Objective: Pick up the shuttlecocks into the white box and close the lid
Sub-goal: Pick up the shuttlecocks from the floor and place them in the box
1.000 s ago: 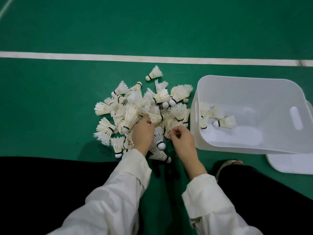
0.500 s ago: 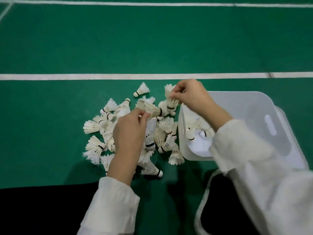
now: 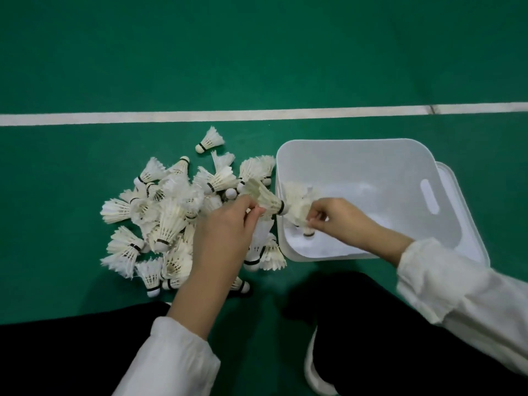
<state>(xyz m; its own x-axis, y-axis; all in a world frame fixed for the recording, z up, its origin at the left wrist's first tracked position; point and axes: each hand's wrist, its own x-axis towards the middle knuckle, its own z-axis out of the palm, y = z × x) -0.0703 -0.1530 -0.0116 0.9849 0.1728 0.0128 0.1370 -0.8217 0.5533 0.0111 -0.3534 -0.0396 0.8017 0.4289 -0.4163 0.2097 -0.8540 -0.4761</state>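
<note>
Black-banded white shuttlecocks (image 3: pixel 168 225), white box (image 3: pixel 357 143), green floor (image 3: pixel 257 52) with a white line (image 3: pixel 200 117), off-white sleeves (image 3: pixel 177 355)

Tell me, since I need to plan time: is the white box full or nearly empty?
Nearly empty: the white box holds only a few shuttlecocks at its left end; most of its floor shows bare.

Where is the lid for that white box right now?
Head view, right side: the lid lies on the floor, showing just past the right edge of the white box.

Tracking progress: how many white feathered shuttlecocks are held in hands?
2: left hand grips a shuttlecock beside the white plastic box; right hand pinches a blurred shuttlecock inside it. Palms may hide more.
</note>
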